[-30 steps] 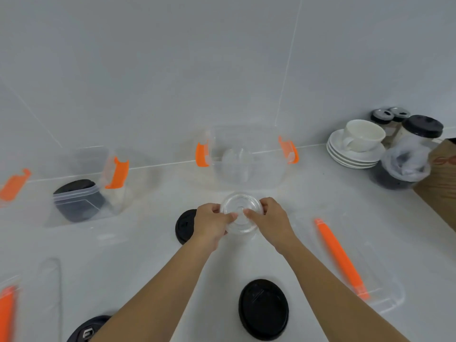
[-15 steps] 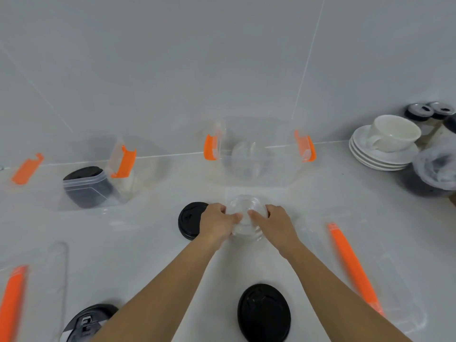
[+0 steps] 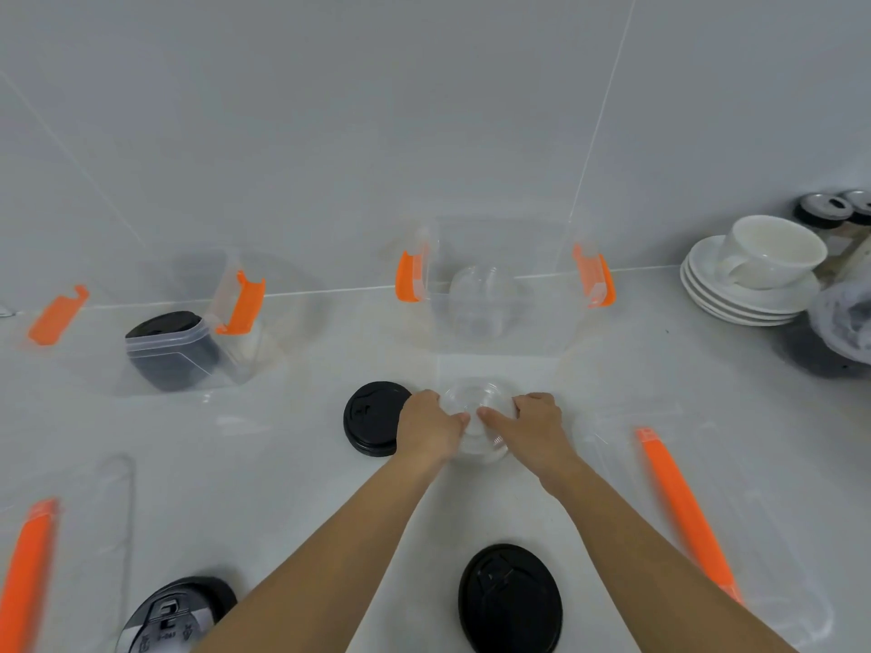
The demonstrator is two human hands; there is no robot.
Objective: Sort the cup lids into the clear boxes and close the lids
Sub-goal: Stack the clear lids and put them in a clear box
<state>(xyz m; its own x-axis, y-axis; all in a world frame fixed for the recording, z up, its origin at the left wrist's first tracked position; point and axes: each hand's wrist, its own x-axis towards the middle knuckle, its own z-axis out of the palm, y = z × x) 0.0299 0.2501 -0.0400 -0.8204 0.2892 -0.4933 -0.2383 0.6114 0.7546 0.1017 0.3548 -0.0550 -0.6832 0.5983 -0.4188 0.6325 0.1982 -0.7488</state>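
- Both hands meet at mid-counter: our left hand and right hand pinch a clear cup lid between thumbs and fingers, one hand on each side of its rim.
- Change over the last second — the clear cup lid has come down from a raised, tilted hold to sit low at the counter, perhaps on a second clear lid; we cannot tell how many pieces are in the grip.
- Just beyond the hands stands the open clear box with orange latches, already holding clear lids; at far left a second clear box holds black ones.
- Three black lids remain loose: one touching or just beside our left hand, one near us, one at lower left.
- Box covers lie flat at either side — neither box is closed.
- Reading: sorting is partway done; the pinched lid probably goes to the box straight ahead.
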